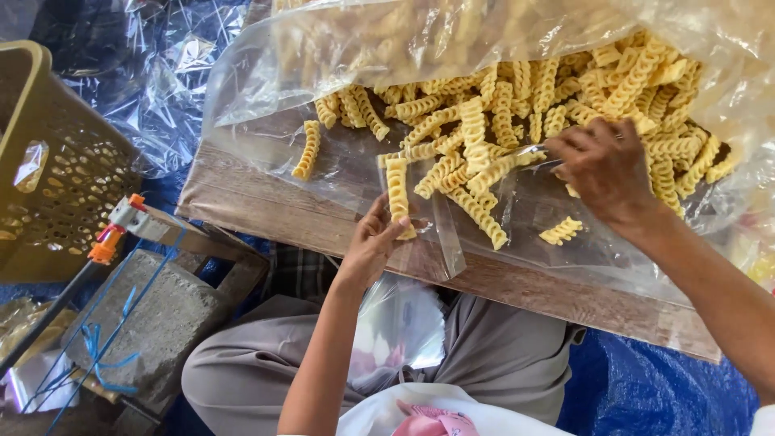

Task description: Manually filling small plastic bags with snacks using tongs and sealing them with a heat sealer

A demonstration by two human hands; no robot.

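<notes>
A heap of yellow spiral-shaped snack sticks (517, 105) lies on a large clear plastic sheet (258, 89) spread over a wooden board (266, 214). My left hand (378, 241) holds a small clear plastic bag (440, 202) by its mouth at the board's near edge, with several spiral sticks inside it. My right hand (601, 165) rests on the pile to the right, fingers closed on spiral sticks at the bag's far end. One spiral stick (307, 149) lies apart to the left, another (560, 231) near my right wrist.
A yellow perforated plastic basket (56, 161) stands at the left. Below it a grey concrete block (161, 323) carries a metal tool with an orange handle (113, 234) and blue string. Blue tarp (646, 387) covers the floor. Clear bags (400, 323) lie in my lap.
</notes>
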